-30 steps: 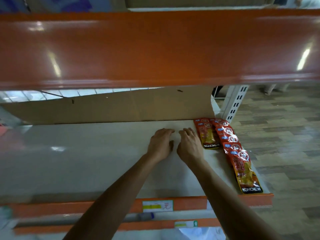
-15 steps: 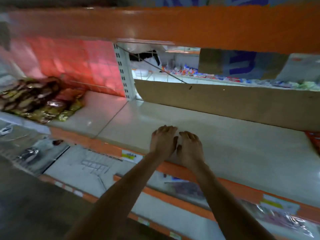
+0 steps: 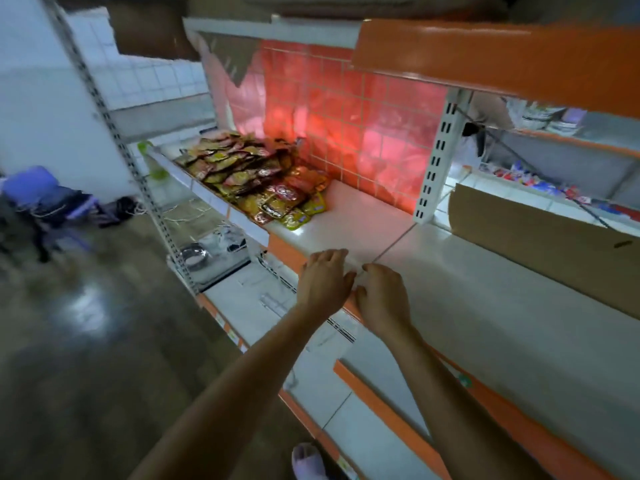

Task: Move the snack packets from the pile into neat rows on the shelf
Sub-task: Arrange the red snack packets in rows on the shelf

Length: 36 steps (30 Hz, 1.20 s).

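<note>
Both hands hover empty at the front edge of the shelf point(image 3: 485, 289), left hand point(image 3: 323, 277) fingers flat and together, right hand point(image 3: 379, 296) loosely curled, so it's probably fetch time: next is reaching over to the snack packet pile point(image 3: 249, 174) heaped at the shelf's left end.

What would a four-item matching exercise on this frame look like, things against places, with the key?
Things:
1. snack packet pile
2. cardboard sheet
3. metal bowl
4. left hand

Places:
A. standing along the back of the shelf, right bay
B. on the lower shelf, far left
C. over the shelf's front edge, beside the right hand
D. heaped in the left bay, before the red tiles

Pairs: 1-D; 2-A; 3-B; 4-C.
</note>
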Available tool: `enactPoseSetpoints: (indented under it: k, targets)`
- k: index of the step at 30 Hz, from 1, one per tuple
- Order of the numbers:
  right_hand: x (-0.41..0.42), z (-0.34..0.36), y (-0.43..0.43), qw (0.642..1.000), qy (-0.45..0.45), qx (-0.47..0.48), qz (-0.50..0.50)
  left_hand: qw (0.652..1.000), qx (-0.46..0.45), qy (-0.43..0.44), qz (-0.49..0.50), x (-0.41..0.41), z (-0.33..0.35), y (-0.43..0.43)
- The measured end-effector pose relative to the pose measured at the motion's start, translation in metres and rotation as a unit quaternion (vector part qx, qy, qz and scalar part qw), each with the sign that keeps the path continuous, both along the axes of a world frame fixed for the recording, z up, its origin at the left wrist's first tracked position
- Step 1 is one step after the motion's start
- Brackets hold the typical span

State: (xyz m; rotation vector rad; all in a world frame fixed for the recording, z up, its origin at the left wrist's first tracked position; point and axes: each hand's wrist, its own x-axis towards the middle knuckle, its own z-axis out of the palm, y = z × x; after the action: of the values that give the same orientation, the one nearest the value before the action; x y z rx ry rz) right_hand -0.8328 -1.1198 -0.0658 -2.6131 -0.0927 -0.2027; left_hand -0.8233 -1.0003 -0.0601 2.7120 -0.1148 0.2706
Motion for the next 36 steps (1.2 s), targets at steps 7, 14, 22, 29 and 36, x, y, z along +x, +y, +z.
enactPoseSetpoints:
  k: [7,14,22,29,36]
  targets:
    - [0.096,-0.002,0.077,0.999,0.003,0.038,0.022,0.997,0.012,0.015,0.076,0.079,0.005,0.076]
    - [0.213,0.014,0.121,0.992,0.001,0.125,-0.013,0.994,-0.013,-0.014,0.109,0.179,0.014,0.12]
    - [0.293,0.011,0.147,0.996,0.037,0.054,0.067,0.993,-0.018,0.021,0.117,0.238,0.007,0.139]
    - [0.307,-0.002,0.145,0.992,0.057,0.054,0.094,0.992,-0.031,0.023,0.117,0.251,0.006,0.142]
    - [0.279,0.009,0.118,0.983,-0.073,0.169,0.026,0.986,-0.116,-0.007,0.119,0.24,0.016,0.138]
